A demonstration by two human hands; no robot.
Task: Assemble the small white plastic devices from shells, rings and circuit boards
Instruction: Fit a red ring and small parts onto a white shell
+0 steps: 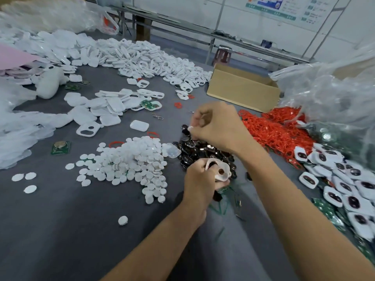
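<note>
My left hand point(199, 182) grips a white shell with round holes point(220, 171) just above the grey table. My right hand point(217, 126) hovers over a heap of glossy black lens pieces point(205, 152), its fingertips pinching a small black piece point(185, 127) at the heap's far edge. A pile of white round discs point(132, 161) lies to the left of the heap. Red rings point(272, 128) are heaped to the right. Finished white units with dark windows point(345, 189) are stacked at the right edge over green circuit boards point(324, 207).
White shells and frames point(146, 59) are piled across the back of the table. An open cardboard box point(243, 88) stands behind the red rings. Clear plastic bags point(332, 94) crowd the right side. A lone circuit board with a coin cell point(60, 148) lies at left.
</note>
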